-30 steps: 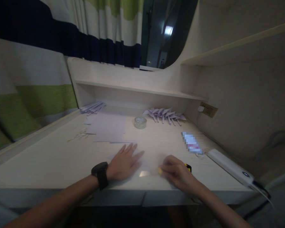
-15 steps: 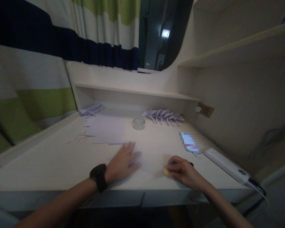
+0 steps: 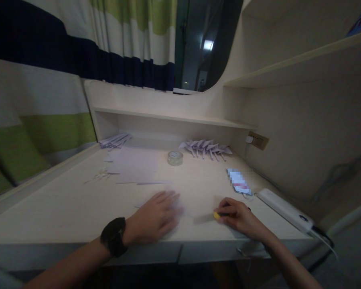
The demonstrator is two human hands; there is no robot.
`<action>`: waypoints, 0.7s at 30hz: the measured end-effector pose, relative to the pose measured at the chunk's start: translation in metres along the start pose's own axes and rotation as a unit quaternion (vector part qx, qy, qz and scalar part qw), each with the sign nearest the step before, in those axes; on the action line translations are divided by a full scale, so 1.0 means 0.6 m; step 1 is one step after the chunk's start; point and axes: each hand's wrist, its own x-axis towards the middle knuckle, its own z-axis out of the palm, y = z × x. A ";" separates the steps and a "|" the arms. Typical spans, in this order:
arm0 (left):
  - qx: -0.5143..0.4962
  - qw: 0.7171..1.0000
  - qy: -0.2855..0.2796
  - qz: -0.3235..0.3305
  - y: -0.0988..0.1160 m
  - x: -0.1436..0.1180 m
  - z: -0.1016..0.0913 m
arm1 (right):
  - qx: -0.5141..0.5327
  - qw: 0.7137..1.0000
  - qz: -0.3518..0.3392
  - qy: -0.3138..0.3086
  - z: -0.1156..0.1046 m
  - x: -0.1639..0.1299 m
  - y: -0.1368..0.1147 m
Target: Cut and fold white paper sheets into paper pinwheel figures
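My left hand [image 3: 156, 214], with a dark watch on the wrist, is spread over the front middle of the desk, its fingertips smeared by motion. Under and beside it shows the edge of a pale paper [image 3: 137, 206], mostly hidden. To the right, my right hand [image 3: 239, 216] pinches a small tool with a yellow front end [image 3: 217, 215]; a dark end peeks out behind the hand. Its exact kind cannot be made out. A grey streak, perhaps shadow, reaches left from it over the desk. Beyond both hands stands a roll of clear tape [image 3: 175, 158].
White paper sheets [image 3: 136, 160] lie back left, near rolled paper sticks [image 3: 116, 140] and a small pile of thin pale pieces [image 3: 102, 174]. Several paper pinwheels [image 3: 206, 147] line the back right. A phone [image 3: 239, 181] and a white power strip [image 3: 284, 204] sit at right.
My left hand has shifted slightly towards me and blurs at the fingers. My right hand has moved a little to the right, still pinching the yellow-ended tool.
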 end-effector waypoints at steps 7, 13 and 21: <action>-0.009 0.999 -0.036 0.007 0.028 -0.035 0.001 | -0.002 1.000 0.014 0.003 -0.011 0.002 0.002; 0.004 0.997 -0.006 0.080 0.034 -0.079 0.021 | -0.003 0.999 0.039 0.030 -0.010 0.004 0.017; -0.182 0.946 0.262 -0.054 0.049 -0.066 -0.006 | -0.018 0.997 0.047 0.059 0.003 0.007 0.030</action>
